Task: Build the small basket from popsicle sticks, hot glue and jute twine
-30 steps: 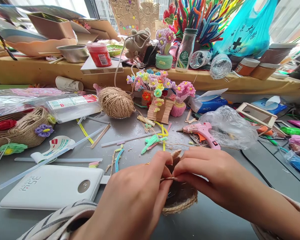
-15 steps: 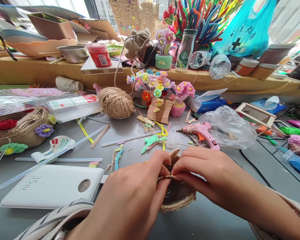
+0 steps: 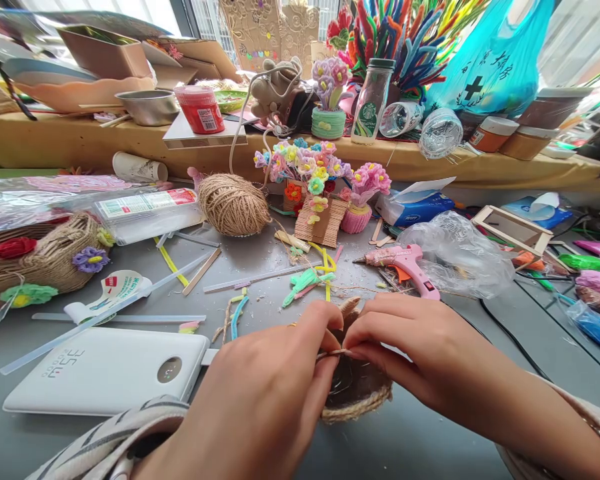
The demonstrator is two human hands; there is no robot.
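Note:
A small dark round container (image 3: 353, 387) with braided twine (image 3: 360, 407) along its near rim stands on the grey table in front of me. Over its opening, my left hand (image 3: 285, 373) pinches a short length of brown jute cord (image 3: 334, 353) between thumb and fingers. From the other side my right hand (image 3: 400, 333) grips the same cord, fingertips close to the left ones. A pointed brown tip (image 3: 350, 308) pokes up at the container's far side. Both hands hide much of its walls.
A pink glue gun (image 3: 405, 263) lies beyond my right hand, beside crumpled clear plastic (image 3: 457, 257). A white power bank (image 3: 105, 370) sits left, near clear glue sticks (image 3: 120, 319). Farther back are a twine ball (image 3: 233, 205) and fuzzy flowers (image 3: 310, 167).
Little differs. Both hands stay over the container with the cord between their fingertips, which have shifted only slightly.

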